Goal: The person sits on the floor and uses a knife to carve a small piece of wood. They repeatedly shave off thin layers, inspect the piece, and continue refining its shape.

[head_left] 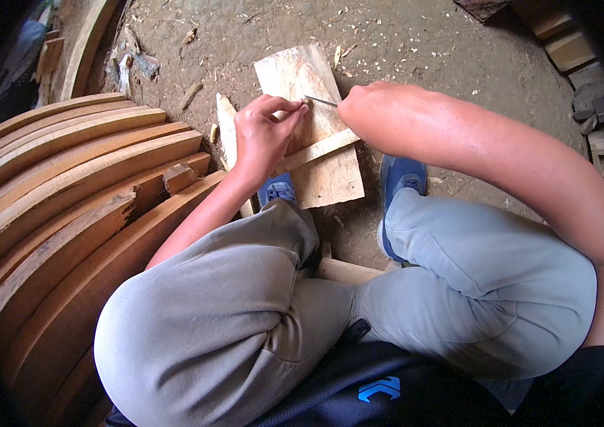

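left hand (263, 135): fingers pinched | right hand (359, 103): fisted, forearm reaching across

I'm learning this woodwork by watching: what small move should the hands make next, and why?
Probably draw the thin metal blade a little further along the narrow wooden strip. The right hand grips the blade, the left hand pinches near its tip, and both are over the pale flat board.

No packages, labels, signs or screens here (only bare wood).
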{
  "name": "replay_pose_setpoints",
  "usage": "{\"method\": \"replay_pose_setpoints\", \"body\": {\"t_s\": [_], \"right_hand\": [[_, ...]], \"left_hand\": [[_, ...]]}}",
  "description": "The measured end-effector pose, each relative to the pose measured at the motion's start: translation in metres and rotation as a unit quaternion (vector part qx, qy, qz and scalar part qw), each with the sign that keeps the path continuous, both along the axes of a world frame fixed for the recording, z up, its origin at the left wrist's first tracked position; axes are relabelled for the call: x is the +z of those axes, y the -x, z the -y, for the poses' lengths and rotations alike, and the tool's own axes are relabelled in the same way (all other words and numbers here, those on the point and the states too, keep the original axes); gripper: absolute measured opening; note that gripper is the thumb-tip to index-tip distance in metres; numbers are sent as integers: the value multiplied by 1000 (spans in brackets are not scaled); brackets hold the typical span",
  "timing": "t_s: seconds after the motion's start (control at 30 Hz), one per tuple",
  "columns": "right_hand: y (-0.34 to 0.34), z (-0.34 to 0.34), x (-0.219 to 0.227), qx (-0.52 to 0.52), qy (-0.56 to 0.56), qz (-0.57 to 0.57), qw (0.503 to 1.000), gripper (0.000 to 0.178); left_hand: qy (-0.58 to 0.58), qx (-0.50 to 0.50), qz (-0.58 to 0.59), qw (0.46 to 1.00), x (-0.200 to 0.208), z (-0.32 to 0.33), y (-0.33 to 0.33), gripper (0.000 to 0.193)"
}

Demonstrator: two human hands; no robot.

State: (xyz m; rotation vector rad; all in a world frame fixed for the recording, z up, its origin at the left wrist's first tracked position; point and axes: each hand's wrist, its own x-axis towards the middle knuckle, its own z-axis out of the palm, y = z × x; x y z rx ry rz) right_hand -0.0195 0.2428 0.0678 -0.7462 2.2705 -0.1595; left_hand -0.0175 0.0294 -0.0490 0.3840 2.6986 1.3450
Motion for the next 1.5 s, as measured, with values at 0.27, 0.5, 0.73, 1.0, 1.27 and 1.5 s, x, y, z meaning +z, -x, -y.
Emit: {"method": "replay_pose_setpoints", "body": {"t_s": [0.27, 0.5, 0.73, 1.0, 1.27, 1.5], "right_hand": [[-1, 2, 5, 4, 4, -9, 1000, 16], [-2, 3, 4, 11, 15, -14, 1000, 13], [4, 13, 5, 49, 4, -47, 998, 15], [23, 25, 16, -23, -123, 59, 990, 18], [18, 22, 22, -14, -112, 54, 992, 23], [14, 25, 21, -11, -97, 54, 994, 22]], "left_hand": [[18, -8, -39, 999, -1, 0, -1, 14], [9, -13, -38, 999, 2, -1, -3, 15], [8, -47, -33, 998, 3, 3, 7, 13], [-4, -40, -44, 998, -2, 5, 2, 9], [-15, -27, -48, 998, -9, 5, 0, 12], [-22, -17, -26, 999, -4, 4, -2, 11]]}}
